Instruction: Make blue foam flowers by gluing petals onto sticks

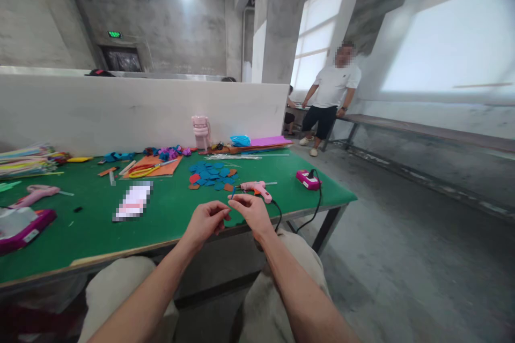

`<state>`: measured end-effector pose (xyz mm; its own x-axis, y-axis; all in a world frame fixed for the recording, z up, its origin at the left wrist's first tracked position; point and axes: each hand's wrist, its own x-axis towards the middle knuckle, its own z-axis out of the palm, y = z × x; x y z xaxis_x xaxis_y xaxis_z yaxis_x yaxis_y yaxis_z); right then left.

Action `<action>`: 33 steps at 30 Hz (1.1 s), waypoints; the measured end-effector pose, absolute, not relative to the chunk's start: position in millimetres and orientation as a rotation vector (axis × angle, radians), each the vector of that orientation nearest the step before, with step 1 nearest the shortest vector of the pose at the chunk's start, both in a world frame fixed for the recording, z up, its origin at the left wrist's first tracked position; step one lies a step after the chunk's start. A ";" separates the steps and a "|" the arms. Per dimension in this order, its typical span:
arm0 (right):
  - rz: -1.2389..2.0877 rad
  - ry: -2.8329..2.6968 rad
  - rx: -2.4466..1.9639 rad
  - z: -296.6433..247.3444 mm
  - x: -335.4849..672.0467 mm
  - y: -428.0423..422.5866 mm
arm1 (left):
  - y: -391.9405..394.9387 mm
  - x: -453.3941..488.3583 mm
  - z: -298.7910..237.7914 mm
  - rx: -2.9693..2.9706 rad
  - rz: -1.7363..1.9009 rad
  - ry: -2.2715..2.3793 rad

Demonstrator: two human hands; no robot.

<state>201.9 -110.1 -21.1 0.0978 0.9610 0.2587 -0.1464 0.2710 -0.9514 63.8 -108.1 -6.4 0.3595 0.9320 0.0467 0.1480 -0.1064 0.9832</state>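
My left hand [207, 221] and my right hand [252, 213] are close together over the table's front edge, fingers bent inward. A small blue piece [232, 193], thin when seen from this side, stands up at the thumb and index fingertips of my right hand, which is closed on it. The left fingers are pinched beside it; whatever they hold is too small to tell. Just beyond the hands lie a pink glue gun [257, 189] with a black cord and a loose spread of blue cut pieces [211, 174], with a few orange and red ones among them.
On the green table [169, 214] are a phone [134, 201], red and yellow scissors [147, 170], an orange sheet [171, 167], a magenta power strip [309, 179] and a second glue gun [38, 194]. A white partition [100, 112] closes the back. A person [332, 91] stands beyond.
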 end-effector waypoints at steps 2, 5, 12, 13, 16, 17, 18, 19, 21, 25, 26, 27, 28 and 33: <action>1.004 -1.151 -0.952 -21.9 202.7 -109.4 | -108.2 64.1 -6.4 1.563 0.904 1.025; 0.940 -1.160 -1.020 -22.7 203.5 -108.8 | -108.8 64.8 -6.8 1.607 0.902 1.016; 0.886 -1.149 -1.085 -20.1 202.6 -110.3 | -110.9 66.6 -5.5 1.607 0.911 1.008; 0.890 -1.145 -1.082 -20.0 202.2 -110.5 | -111.2 66.9 -4.8 1.593 0.912 1.005; 0.908 -1.143 -1.043 -21.0 201.0 -110.1 | -112.1 67.6 -2.7 1.549 0.923 0.994; 0.911 -1.146 -1.025 -21.6 200.7 -109.9 | -112.3 67.7 -2.1 1.539 0.928 0.991; 0.913 -1.150 -1.009 -22.3 200.3 -109.6 | -112.4 67.7 -1.6 1.536 0.932 0.990; 0.918 -1.153 -0.996 -22.9 200.0 -109.3 | -112.5 67.6 -1.4 1.538 0.935 0.991; 0.931 -1.160 -0.980 -23.7 199.2 -109.1 | -112.3 67.3 -1.5 1.555 0.936 0.998; 0.959 -1.150 -0.949 -23.3 197.6 -109.9 | -110.8 66.0 -3.6 1.614 0.956 1.027; 0.973 -1.149 -0.934 -23.0 197.5 -110.0 | -110.3 65.5 -4.2 1.635 0.972 1.040; 0.982 -1.155 -0.922 -22.7 197.7 -110.1 | -109.9 65.1 -4.8 1.659 0.991 1.056; 0.979 -1.170 -0.914 -22.4 198.2 -110.1 | -109.4 64.6 -5.3 1.685 1.013 1.074; 0.733 -1.309 -0.904 -17.0 203.1 -112.6 | -107.8 62.3 -7.8 1.797 1.136 1.075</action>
<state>203.1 -112.6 -17.0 0.1340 0.8667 0.4805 0.0431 0.4793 -0.8766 62.3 -107.8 -7.8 0.2562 0.9156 0.3100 0.2589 -0.3740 0.8906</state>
